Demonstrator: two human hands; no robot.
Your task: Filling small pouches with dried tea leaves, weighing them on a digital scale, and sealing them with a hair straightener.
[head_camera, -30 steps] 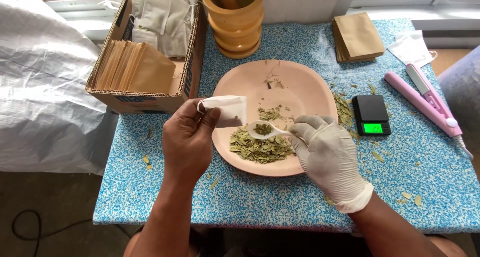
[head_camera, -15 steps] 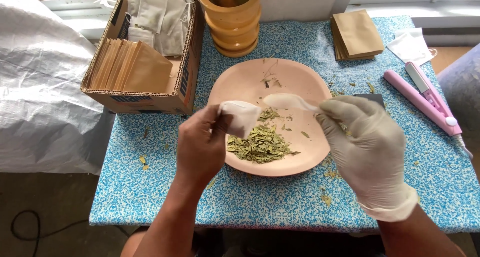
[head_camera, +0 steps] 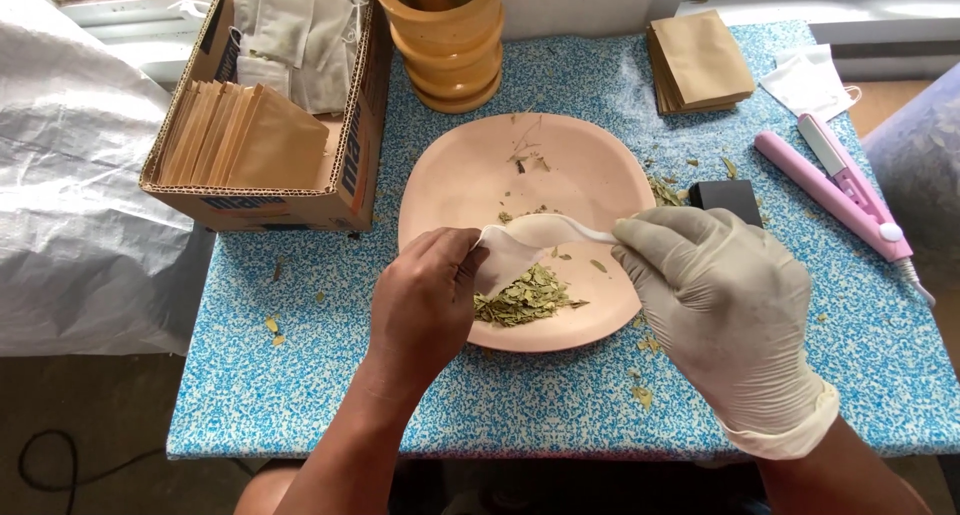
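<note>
My bare left hand [head_camera: 425, 300] pinches a small white paper bag [head_camera: 497, 265] over the pink plate [head_camera: 480, 175]. A pile of dried green leaves [head_camera: 525, 297] lies on the near part of that plate. My gloved right hand [head_camera: 725, 305] grips a white plastic spoon [head_camera: 545, 230], whose bowl is tipped at the bag's mouth. The spoon's handle is hidden inside the glove's fingers.
A cardboard box [head_camera: 345, 190] of brown envelopes stands back left, a wooden mortar [head_camera: 447, 45] behind the plate. Stacked brown packets [head_camera: 700, 60], a black scale [head_camera: 728, 197], a pink sealer [head_camera: 835, 190] and a white mask [head_camera: 810, 80] lie to the right. Leaf bits dot the blue table [head_camera: 300, 375].
The right hand lifted the spoon from the leaf pile up to the bag. The left hand brought the bag down and right, over the plate's near side.
</note>
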